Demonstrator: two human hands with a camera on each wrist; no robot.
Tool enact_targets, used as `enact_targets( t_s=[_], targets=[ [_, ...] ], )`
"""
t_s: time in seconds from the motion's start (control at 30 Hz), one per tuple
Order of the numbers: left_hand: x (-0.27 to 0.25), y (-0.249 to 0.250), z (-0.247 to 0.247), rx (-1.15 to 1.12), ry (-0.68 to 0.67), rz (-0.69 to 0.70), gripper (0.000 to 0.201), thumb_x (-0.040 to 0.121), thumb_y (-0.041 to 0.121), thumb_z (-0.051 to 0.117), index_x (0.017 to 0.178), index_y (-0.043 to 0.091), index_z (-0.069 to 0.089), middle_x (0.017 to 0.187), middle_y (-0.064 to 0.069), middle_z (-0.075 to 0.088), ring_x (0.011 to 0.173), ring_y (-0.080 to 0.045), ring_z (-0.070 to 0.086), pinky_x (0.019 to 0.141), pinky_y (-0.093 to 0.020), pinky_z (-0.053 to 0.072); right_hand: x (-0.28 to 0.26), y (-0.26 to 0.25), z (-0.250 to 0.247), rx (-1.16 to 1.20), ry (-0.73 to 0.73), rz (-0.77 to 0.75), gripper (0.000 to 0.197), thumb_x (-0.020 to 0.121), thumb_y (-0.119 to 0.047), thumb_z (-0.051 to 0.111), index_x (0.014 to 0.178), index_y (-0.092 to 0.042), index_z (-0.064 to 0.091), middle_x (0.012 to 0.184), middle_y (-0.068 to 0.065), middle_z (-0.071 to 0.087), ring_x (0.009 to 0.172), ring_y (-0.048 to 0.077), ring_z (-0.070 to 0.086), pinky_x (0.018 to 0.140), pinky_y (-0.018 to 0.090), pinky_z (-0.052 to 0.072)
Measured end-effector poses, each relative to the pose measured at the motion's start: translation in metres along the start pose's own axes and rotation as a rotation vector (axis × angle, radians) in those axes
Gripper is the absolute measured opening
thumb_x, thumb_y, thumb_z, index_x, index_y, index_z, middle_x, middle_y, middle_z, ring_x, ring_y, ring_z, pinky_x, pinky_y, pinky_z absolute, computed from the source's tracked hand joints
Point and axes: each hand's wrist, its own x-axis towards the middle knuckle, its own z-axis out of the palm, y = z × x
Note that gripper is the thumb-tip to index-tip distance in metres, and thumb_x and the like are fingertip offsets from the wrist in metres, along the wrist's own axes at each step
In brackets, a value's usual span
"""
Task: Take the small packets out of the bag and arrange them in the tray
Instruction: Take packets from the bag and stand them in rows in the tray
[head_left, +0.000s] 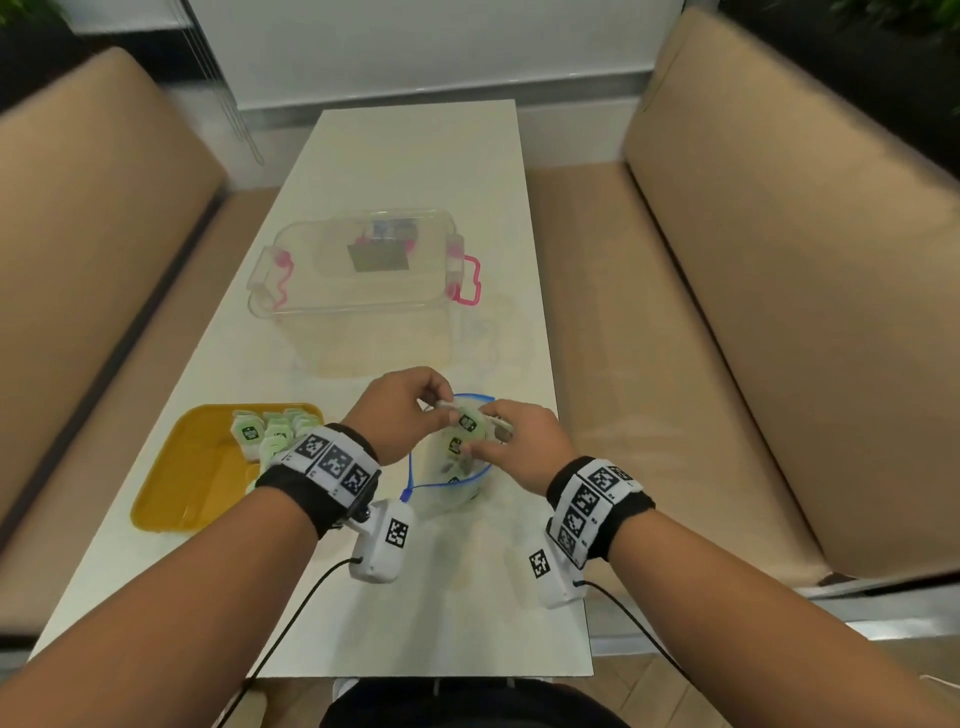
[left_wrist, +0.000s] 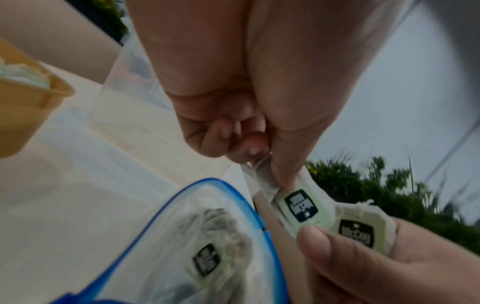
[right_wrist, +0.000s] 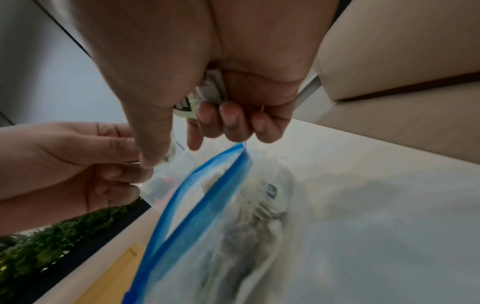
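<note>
Both hands meet above the clear zip bag (head_left: 452, 467) with the blue rim, which lies open on the table and has more packets inside. My left hand (head_left: 439, 408) pinches the top edge of a pale green small packet (left_wrist: 301, 207) with a black label. My right hand (head_left: 496, 423) holds the lower end of the same packet under its thumb (left_wrist: 314, 244) and grips a second packet (left_wrist: 361, 232) in curled fingers (right_wrist: 228, 117). The yellow tray (head_left: 176, 483) at the left holds several packets (head_left: 265, 431).
A clear lidded box (head_left: 358, 280) with pink latches stands beyond the bag on the white table (head_left: 415, 166). Tan bench seats (head_left: 779, 260) flank the table on both sides. The table's near edge (head_left: 426, 675) is close to my body.
</note>
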Motion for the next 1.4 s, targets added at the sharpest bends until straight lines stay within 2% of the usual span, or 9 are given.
enact_targets(
  t_s=[0.1,0.2,0.33,0.53,0.87,1.1,1.23,1.33,1.4],
  targets=[
    [0.001,0.002,-0.011,-0.106,-0.001,-0.013,0.018,0.079,0.036,0.077,0.080,0.025,0.063,0.079,0.010,0.068,0.064,0.004,0.056,0.065,-0.022,0.044,0.004,-0.017,-0.005,0.022,0.093,-0.097,0.008,0.088,-0.027,0.070,0.093,-0.021,0.069,0.075,-0.010,0.064,0.066,0.001,0.056,0.061,0.014,0.042],
    [0.000,0.003,-0.022,-0.002,-0.074,-0.031,0.023,0.078,0.045,0.076,0.080,0.024,0.067,0.079,0.013,0.068,0.066,0.006,0.057,0.069,-0.021,0.043,0.010,-0.035,-0.008,0.093,0.221,-0.117,0.003,0.088,-0.022,0.068,0.087,-0.024,0.065,0.071,-0.015,0.060,0.065,-0.002,0.055,0.061,0.011,0.042],
    [-0.002,0.010,-0.037,0.103,-0.072,0.012,0.025,0.076,0.047,0.076,0.096,0.033,0.067,0.095,0.020,0.066,0.074,-0.003,0.060,0.068,-0.022,0.044,0.016,-0.057,-0.010,0.081,0.236,-0.173,0.005,0.084,-0.020,0.070,0.088,-0.023,0.068,0.084,-0.011,0.065,0.081,0.010,0.062,0.080,0.032,0.054],
    [-0.012,0.026,-0.073,0.071,0.081,0.139,0.008,0.084,0.036,0.071,0.082,0.029,0.072,0.078,0.016,0.067,0.068,-0.015,0.055,0.066,-0.024,0.045,0.023,-0.083,-0.006,0.123,0.144,-0.184,0.013,0.080,-0.028,0.076,0.076,-0.033,0.065,0.082,-0.010,0.069,0.087,0.015,0.065,0.088,0.039,0.054],
    [-0.027,-0.005,-0.137,0.169,0.131,0.126,0.008,0.089,0.030,0.067,0.091,0.026,0.073,0.073,0.010,0.064,0.060,-0.002,0.050,0.059,-0.015,0.037,0.037,-0.121,0.039,0.213,0.124,-0.185,0.010,0.082,-0.014,0.073,0.091,-0.017,0.072,0.094,-0.002,0.071,0.088,0.016,0.066,0.089,0.029,0.055],
    [-0.044,-0.035,-0.178,0.264,0.181,0.128,0.004,0.088,0.026,0.067,0.086,0.027,0.070,0.066,0.021,0.052,0.064,0.013,0.050,0.059,-0.009,0.035,0.055,-0.153,0.083,0.209,0.059,-0.183,0.013,0.083,-0.025,0.077,0.087,-0.013,0.074,0.086,-0.003,0.070,0.075,0.005,0.061,0.073,0.013,0.047],
    [-0.050,-0.062,-0.196,0.447,0.137,0.073,0.006,0.089,0.033,0.063,0.090,0.034,0.069,0.081,0.019,0.060,0.067,0.000,0.050,0.067,-0.024,0.039,0.060,-0.165,0.111,0.188,0.031,-0.143,0.008,0.086,-0.023,0.074,0.091,-0.017,0.073,0.089,-0.003,0.070,0.077,0.006,0.060,0.070,0.015,0.043],
    [-0.054,-0.089,-0.209,0.525,0.089,-0.019,0.010,0.088,0.030,0.062,0.091,0.033,0.071,0.090,0.014,0.069,0.081,-0.009,0.059,0.075,-0.030,0.051,0.062,-0.170,0.128,0.187,-0.025,-0.125,0.020,0.092,-0.021,0.064,0.112,-0.022,0.060,0.094,-0.003,0.061,0.081,0.007,0.056,0.069,0.013,0.044],
    [-0.056,-0.108,-0.214,0.608,0.015,-0.087,0.011,0.086,0.028,0.062,0.090,0.031,0.072,0.091,0.011,0.070,0.085,-0.013,0.063,0.074,-0.030,0.053,0.062,-0.172,0.136,0.227,-0.108,-0.072,0.025,0.094,-0.016,0.056,0.117,-0.021,0.047,0.086,0.003,0.053,0.073,0.017,0.050,0.066,0.025,0.041]
  ],
)
